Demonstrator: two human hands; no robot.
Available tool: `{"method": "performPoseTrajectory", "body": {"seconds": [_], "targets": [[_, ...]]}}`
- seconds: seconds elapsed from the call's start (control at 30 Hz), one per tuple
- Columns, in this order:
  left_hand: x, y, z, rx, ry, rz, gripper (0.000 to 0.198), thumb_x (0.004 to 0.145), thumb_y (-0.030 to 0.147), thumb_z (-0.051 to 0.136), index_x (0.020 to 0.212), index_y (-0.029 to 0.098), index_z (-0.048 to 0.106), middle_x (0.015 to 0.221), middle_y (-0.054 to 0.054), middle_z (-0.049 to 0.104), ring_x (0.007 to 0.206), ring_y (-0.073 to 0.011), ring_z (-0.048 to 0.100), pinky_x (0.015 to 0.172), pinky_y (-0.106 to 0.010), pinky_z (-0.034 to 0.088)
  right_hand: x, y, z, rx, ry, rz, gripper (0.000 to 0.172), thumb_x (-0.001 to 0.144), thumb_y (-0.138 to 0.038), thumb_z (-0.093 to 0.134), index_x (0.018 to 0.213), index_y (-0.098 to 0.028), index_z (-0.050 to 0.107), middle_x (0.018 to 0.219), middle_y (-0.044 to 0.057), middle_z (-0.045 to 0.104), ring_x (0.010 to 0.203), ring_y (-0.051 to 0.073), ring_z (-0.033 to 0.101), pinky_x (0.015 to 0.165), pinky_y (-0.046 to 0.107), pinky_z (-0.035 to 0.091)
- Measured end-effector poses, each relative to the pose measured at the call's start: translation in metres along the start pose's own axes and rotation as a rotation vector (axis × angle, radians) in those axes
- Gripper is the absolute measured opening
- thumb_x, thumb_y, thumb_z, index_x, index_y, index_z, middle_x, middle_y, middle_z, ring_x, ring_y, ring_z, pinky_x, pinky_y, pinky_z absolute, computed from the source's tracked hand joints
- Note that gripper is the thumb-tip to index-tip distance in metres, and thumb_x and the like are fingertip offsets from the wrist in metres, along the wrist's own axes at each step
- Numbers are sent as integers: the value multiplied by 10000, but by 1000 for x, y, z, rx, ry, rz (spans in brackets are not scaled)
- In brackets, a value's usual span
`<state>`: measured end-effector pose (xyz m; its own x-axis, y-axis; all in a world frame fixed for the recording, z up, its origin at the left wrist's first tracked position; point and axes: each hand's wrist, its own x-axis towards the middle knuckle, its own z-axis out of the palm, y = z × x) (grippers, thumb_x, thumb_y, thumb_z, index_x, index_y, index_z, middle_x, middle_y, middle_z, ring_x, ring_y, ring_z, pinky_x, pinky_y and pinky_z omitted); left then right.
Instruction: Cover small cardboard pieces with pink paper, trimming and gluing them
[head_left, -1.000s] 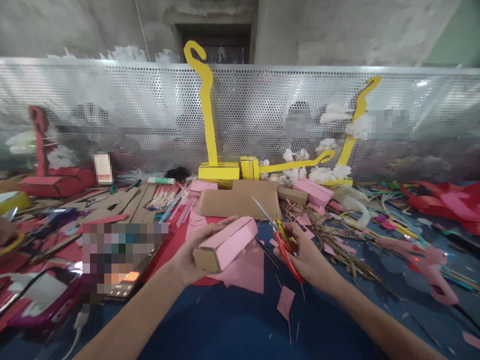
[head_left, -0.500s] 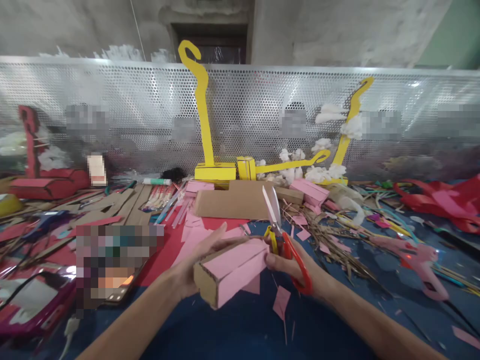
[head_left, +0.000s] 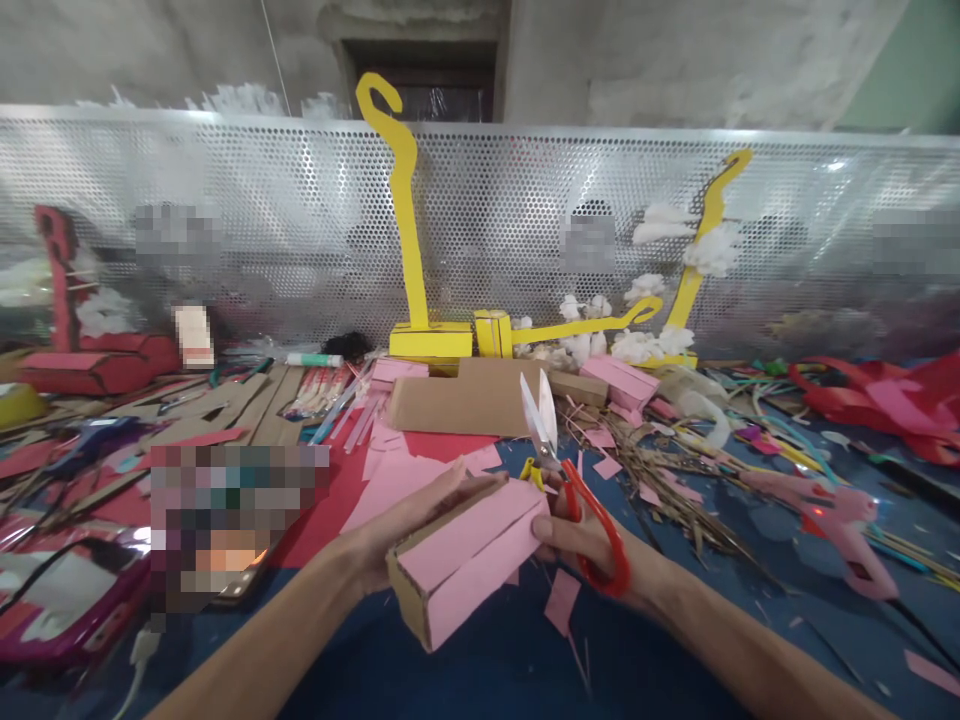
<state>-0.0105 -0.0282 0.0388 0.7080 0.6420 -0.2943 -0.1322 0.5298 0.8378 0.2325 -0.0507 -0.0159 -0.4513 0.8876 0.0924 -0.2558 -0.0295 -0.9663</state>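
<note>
My left hand is wrapped round a cardboard box covered in pink paper, held above the blue table top. My right hand grips red and yellow handled scissors, blades pointing up and slightly apart. Its fingertips also touch the right end of the pink box. Pink paper scraps lie under both hands.
A flat brown cardboard piece lies behind the hands, with yellow hook-shaped models against a perforated metal screen. A pink glue gun and dry stick litter are at right. A phone and red paper lie at left.
The right hand has swung the scissors upright and come in against the end of the pink box. The box has dropped a little lower and nearer.
</note>
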Motion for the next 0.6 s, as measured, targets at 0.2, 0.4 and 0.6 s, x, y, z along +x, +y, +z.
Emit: {"method": "performPoseTrajectory", "body": {"seconds": [0.2,0.4,0.6], "targets": [[9,-6,-11,-233,-109,104,711,890,646,654,1423,177,608,1430,-170,640,1000,-272,731,802,-332,572,5,3,1,144,53,-27,302,894,-408,773,1070,-216,622,828,-13,553,649,97,449,602,259,371],[29,-22,-17,-197,-45,382,601,877,654,668,1282,210,664,1426,-146,626,1308,-344,599,1063,-427,504,13,-5,2,237,266,-37,353,823,-451,831,910,-205,594,768,-20,538,637,118,481,581,279,401],[41,-40,-2,28,299,573,526,739,371,900,1194,212,688,1267,-129,729,1255,-324,639,1083,-459,485,12,-1,12,-98,254,-72,415,826,-544,804,919,-211,574,732,-25,560,618,121,484,584,281,413]]}}
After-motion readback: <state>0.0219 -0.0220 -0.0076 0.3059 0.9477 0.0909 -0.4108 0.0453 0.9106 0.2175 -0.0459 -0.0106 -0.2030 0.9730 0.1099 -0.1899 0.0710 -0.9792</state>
